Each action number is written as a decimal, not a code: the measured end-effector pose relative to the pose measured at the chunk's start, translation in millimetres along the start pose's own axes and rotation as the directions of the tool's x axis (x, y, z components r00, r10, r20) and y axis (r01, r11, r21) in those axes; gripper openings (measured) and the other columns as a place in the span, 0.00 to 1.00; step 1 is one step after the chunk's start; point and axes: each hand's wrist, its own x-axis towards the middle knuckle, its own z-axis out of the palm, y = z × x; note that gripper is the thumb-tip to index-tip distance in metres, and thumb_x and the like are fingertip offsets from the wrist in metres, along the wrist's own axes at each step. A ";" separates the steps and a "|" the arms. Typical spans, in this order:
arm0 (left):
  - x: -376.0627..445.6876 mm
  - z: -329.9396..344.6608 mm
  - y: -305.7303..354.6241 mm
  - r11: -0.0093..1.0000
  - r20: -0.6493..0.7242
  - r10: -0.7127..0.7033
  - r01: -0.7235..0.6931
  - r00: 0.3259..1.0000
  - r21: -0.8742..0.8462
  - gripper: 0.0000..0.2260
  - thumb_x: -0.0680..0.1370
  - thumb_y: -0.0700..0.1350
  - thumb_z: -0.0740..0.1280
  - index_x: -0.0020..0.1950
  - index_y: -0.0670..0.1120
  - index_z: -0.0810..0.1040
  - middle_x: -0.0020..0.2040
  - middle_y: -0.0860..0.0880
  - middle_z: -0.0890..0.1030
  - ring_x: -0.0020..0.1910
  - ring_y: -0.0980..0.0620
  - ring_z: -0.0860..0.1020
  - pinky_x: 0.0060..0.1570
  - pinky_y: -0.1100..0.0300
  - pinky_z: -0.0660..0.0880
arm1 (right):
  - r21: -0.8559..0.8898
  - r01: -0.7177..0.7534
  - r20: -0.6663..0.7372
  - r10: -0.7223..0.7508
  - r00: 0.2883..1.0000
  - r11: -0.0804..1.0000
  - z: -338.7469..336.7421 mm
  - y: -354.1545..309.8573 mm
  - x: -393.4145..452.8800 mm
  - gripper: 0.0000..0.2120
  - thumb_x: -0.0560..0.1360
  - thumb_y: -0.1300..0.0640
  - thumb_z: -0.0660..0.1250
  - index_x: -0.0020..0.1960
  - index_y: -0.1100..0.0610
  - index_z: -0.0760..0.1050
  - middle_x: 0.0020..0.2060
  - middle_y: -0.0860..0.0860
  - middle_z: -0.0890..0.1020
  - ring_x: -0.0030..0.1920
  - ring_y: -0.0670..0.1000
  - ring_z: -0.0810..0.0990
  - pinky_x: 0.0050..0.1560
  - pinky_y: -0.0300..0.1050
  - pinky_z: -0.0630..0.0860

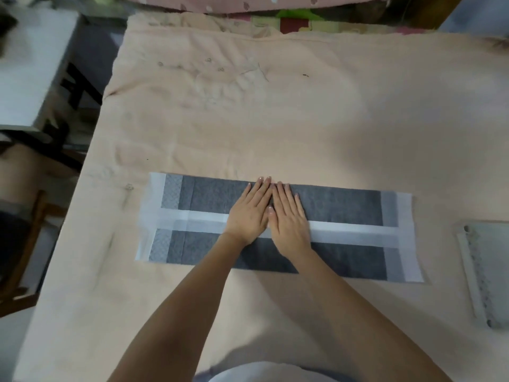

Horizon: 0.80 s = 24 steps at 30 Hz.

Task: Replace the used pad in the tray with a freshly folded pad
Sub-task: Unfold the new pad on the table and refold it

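Pressing folded pad [344, 210] | left hand [249, 213], right hand [289, 219] flat, side by side | fingers straight, together

Surface I am working over: a bed [316, 128] covered in a peach cloth, creased and faintly stained toward its far left. Lying directly on it I count a long grey pad [344, 208] with white borders, folded lengthwise, and near the right edge a second folded pad [484, 274], well apart.

Both bare forearms reach forward; the left hand [252, 212] and right hand [289, 216] lie flat side by side, fingers [260, 188] straight, palms down.
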 end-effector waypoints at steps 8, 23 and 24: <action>-28.2 -15.1 -55.2 0.981 -0.049 -0.173 0.176 0.984 0.075 0.23 0.82 0.47 0.55 0.75 0.41 0.59 0.75 0.46 0.60 0.75 0.48 0.57 0.75 0.52 0.52 | -0.043 0.018 -0.014 -0.019 1.000 0.999 -1.2 -0.7 -2.3 0.26 0.80 0.52 0.45 0.75 0.63 0.57 0.75 0.57 0.59 0.75 0.54 0.56 0.75 0.51 0.52; -86.6 -47.4 -160.4 0.873 -0.074 -0.487 0.486 0.870 -0.035 0.23 0.83 0.49 0.49 0.77 0.43 0.51 0.78 0.48 0.52 0.77 0.53 0.48 0.75 0.56 0.44 | -0.069 0.000 0.028 0.002 1.000 0.998 -3.4 -5.3 -0.5 0.26 0.80 0.54 0.45 0.76 0.62 0.53 0.76 0.55 0.54 0.76 0.52 0.51 0.76 0.49 0.45; -87.8 -50.7 -160.9 0.862 -0.088 -0.506 0.502 0.858 -0.063 0.24 0.83 0.49 0.50 0.77 0.42 0.52 0.78 0.47 0.53 0.77 0.51 0.50 0.75 0.55 0.46 | -0.064 -0.020 0.023 0.021 0.999 0.998 -5.4 -8.7 0.5 0.26 0.80 0.55 0.46 0.76 0.62 0.53 0.76 0.56 0.53 0.77 0.52 0.50 0.76 0.49 0.44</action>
